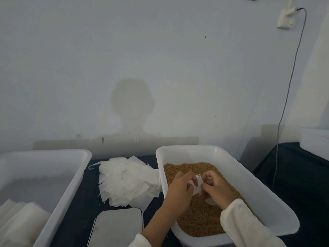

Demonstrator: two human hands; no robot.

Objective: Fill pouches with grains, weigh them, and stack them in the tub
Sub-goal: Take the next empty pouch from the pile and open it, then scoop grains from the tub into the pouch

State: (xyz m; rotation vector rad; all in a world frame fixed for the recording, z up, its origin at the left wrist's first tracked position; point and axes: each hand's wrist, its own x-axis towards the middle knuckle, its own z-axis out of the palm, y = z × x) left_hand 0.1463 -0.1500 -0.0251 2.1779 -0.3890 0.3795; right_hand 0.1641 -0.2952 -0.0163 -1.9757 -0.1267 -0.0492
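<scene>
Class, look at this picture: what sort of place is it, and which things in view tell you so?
Probably a small hand-packing workstation, not a kitchen: a white tub of grains, a heap of empty pouches on the dark table, and a flat scale in front.
</scene>
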